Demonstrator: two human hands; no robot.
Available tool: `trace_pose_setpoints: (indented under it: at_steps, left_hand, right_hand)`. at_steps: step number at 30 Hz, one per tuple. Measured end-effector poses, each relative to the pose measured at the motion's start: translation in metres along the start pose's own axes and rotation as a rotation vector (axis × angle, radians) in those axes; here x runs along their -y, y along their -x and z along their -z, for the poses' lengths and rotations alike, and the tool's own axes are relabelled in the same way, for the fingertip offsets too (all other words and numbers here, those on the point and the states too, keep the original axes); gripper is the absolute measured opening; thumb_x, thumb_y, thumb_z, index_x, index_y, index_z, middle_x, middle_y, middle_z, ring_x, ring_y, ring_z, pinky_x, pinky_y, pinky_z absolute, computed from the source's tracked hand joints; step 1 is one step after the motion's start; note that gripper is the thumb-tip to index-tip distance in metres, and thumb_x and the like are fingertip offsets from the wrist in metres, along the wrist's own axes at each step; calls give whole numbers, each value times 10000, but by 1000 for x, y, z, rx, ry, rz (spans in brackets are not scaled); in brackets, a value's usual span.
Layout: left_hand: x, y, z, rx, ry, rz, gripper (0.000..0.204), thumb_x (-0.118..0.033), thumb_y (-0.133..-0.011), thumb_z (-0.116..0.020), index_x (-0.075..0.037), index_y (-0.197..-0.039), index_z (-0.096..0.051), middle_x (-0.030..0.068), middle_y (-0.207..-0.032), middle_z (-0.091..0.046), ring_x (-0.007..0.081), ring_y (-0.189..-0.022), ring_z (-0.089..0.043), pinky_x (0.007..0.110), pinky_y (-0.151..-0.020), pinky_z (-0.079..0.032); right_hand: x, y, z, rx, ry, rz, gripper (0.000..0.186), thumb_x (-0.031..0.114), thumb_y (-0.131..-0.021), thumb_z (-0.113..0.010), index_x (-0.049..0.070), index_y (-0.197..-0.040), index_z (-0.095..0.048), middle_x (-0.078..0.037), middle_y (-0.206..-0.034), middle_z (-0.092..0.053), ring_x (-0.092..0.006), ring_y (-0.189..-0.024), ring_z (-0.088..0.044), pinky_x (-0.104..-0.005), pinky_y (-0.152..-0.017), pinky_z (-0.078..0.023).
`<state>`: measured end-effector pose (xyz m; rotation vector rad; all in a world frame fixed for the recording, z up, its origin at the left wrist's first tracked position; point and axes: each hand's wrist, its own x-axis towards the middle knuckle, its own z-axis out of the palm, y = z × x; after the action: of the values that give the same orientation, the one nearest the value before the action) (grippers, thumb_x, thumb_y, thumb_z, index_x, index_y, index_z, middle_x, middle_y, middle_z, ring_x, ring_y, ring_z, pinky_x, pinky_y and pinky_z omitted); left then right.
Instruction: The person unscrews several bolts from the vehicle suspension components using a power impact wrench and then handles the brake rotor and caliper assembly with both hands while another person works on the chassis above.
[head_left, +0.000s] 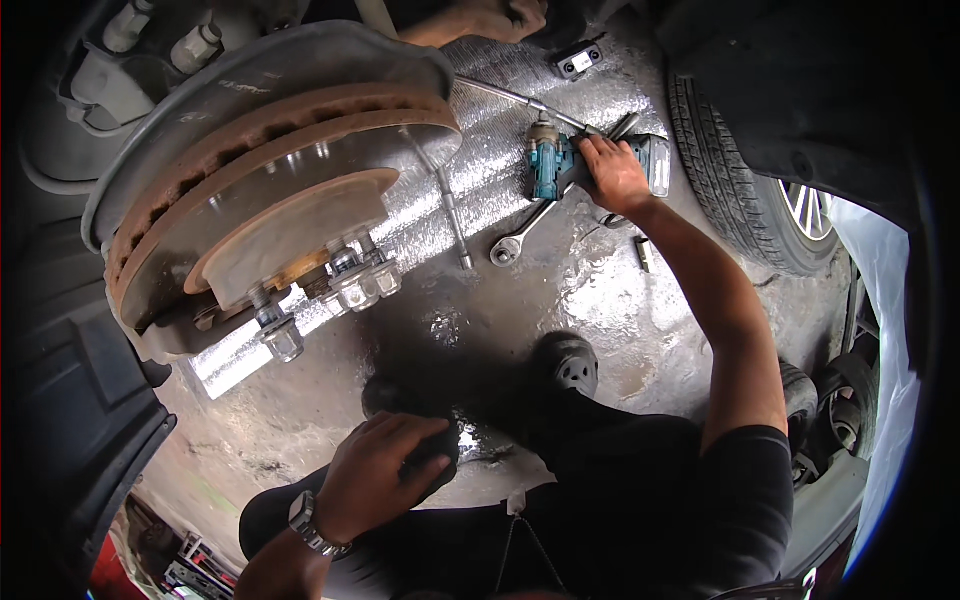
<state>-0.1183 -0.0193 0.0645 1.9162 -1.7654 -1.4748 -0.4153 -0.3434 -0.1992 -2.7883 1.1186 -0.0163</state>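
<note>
The right hand (615, 180) grips the driver (544, 168), upper right, by its handle, the best hold for something probably heavy and rigid; the left hand (385, 465), lower centre, is half-curled, contents unclear

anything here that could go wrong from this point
Perhaps three things. The power tool under the right hand lies close against the ratchet, so lifting it could drag or knock that. The floor has shiny patches that may be wet or slick, so a shoe could slip. Another person's hand is at the far side of the brake disc, so it might get pinched if the disc turns.
</note>
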Motion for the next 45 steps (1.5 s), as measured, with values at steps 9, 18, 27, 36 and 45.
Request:
trace_pose_setpoints:
  at_steps: [9, 18, 27, 36, 45]
  left_hand:
    - [1, -7, 1, 0, 12, -20, 365, -129, -803, -768, -60, -1147, -664, 114, -1066, -701, 296, -989, -659, 393, -856, -529]
    - [4, -13, 7, -17, 46, -12, 363, -120, -814, -758, -54, -1157, -662, 119, -1066, -706, 308, -997, -659, 403, -874, -518]
    - [5, -12, 5, -3, 32, -19, 357, -207, -843, -733, -77, -1166, -655, 124, -1059, -686, 329, -985, -644, 420, -848, -520]
    - [-5, -12, 3, 3, 9, 35, 359, -135, -815, -764, -75, -1157, -673, 95, -1077, -704, 283, -1013, -661, 374, -861, -536]
    - [-2, -8, 1, -5, -10, -10, 327, -152, -848, -733, -79, -1160, -669, 103, -1073, -699, 286, -983, -656, 384, -842, -533]
  right_hand:
    - [-5, 3, 5, 140, -58, -83, 680, 355, -842, -734, 47, -1378, -452, -194, -1365, -515, -338, -1282, -495, -470, -1086, -370]
    - [-10, 38, 46, -32, -139, -50, 285, 311, -901, -662, 49, -1005, -616, -168, -960, -663, -357, -820, -669, -460, -792, -526]
    - [28, 57, 25, 94, -51, 252, 261, 254, -927, -611, 76, -1114, -649, -131, -1161, -639, -279, -1097, -625, -381, -878, -551]
    - [100, 9, -18, 147, -35, 536, 266, 173, -847, -585, 62, -1081, -645, -65, -1071, -593, -212, -1084, -572, -357, -858, -529]
    - [89, -6, -39, 206, 152, 627, 216, 167, -828, -603, 73, -1019, -639, -75, -964, -616, -199, -995, -596, -328, -644, -563]
